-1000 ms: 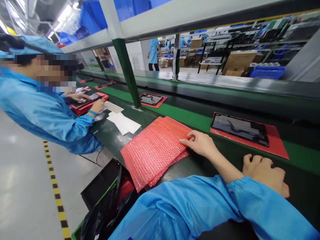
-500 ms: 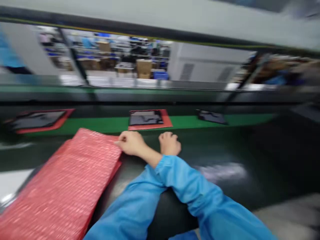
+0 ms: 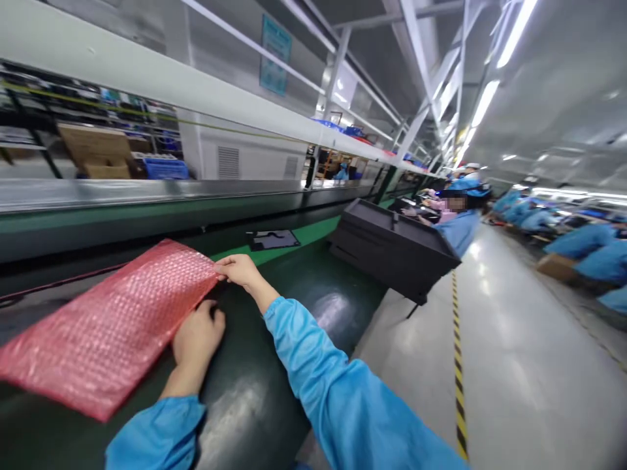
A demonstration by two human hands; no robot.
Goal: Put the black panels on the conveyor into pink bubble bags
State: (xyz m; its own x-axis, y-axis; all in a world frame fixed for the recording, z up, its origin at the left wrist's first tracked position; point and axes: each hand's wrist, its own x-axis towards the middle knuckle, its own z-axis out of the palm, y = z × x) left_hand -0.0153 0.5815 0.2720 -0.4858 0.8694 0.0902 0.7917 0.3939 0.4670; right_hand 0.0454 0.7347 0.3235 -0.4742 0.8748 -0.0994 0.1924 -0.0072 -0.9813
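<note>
A factory: long conveyor line (image 3: 304, 238), rows of blue-coated workers (image 3: 578, 238).

A pink-red bubble-wrap sheet (image 3: 110, 320), dimpled all over, lies at near left on a dark green glossy worktop (image 3: 274, 365). Bright blue fabric sleeves (image 3: 337, 391) cover both arms. Far right, a yellow-and-black striped floor line (image 3: 459, 385) crosses pale grey floor.

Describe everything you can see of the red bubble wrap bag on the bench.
The red bubble wrap bag is a flat, translucent pink-red sheet studded with rows of small bubbles. It lies slanted on the dark green bench. The right hand pinches its far corner, and the left hand rests at its near edge.
</note>
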